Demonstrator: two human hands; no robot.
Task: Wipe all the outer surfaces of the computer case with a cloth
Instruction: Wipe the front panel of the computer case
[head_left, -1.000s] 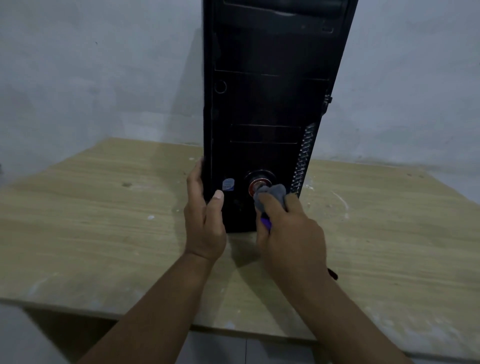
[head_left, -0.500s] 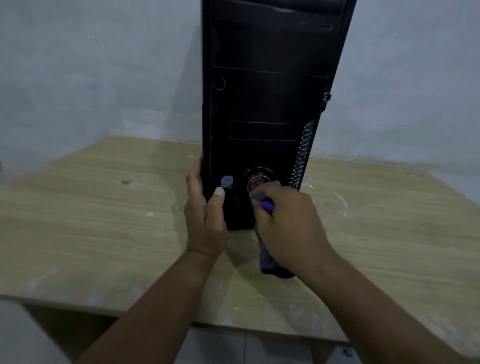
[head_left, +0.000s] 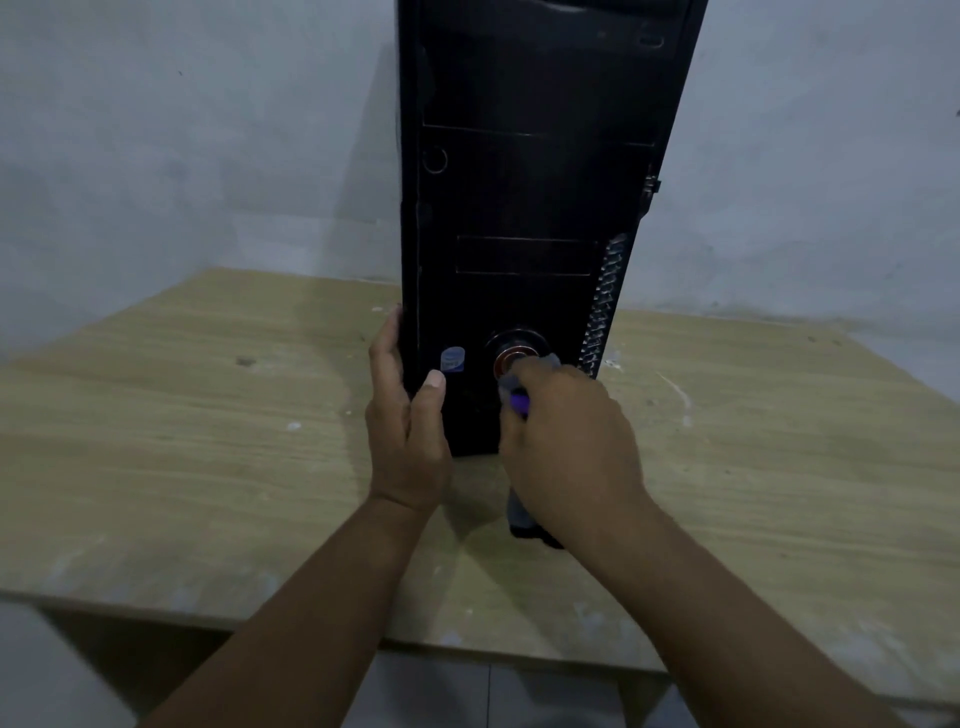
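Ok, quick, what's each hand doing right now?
Left hand: grips the computer case by its left edge.
Right hand: holds the cloth against the front, by the round button.

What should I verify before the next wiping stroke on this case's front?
1. Computer case stands upright on the table: ok.
2. Left hand grips the case's lower left edge: ok.
3. Right hand holds the cloth: ok.
4. Cloth meets the front panel at the round button: ok.
5. Upper front panel wiped: cannot tell.
6. Back and side panels wiped: cannot tell, hidden.
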